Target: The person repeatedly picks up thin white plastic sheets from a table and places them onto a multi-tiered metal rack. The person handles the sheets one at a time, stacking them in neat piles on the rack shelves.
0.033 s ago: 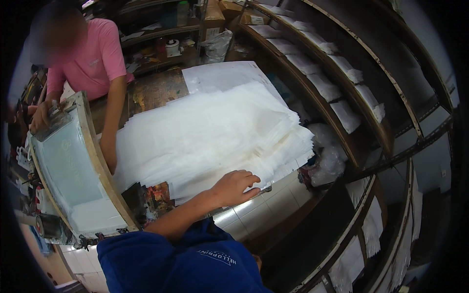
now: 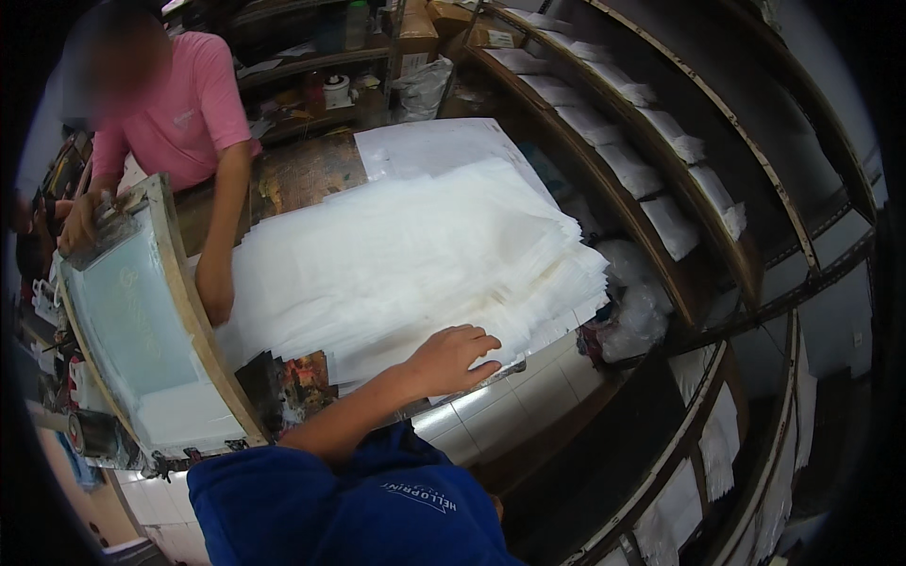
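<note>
Bent across the front of the work table, my left arm ends in my left hand (image 2: pixel 456 361), which rests at the near edge of a broad pile of thin white sheets (image 2: pixel 396 250). Its fingers are loosely bent and a little apart, with nothing seen in them. My right hand is out of sight; only a sliver of skin shows beside my blue shirt. At the left stands a tilted screen-printing frame (image 2: pixel 132 302) with pale green mesh. A co-worker in pink has one hand (image 2: pixel 80 226) at the frame's upper end and the other hand (image 2: pixel 215 291) by the pile's left edge.
Wooden shelves (image 2: pixel 585 170) holding white sheets rise at the right, with a lower rack (image 2: pixel 698 453) nearer me. Clear plastic bags (image 2: pixel 632 302) bulge beside the table's right end. A paint-stained board (image 2: pixel 307 174) shows behind the pile, and cardboard boxes (image 2: pixel 415 38) stand at the back.
The co-worker's hand by the pile has drawn back slightly from behind the frame's edge and shows more fully. My left hand is almost unchanged.
</note>
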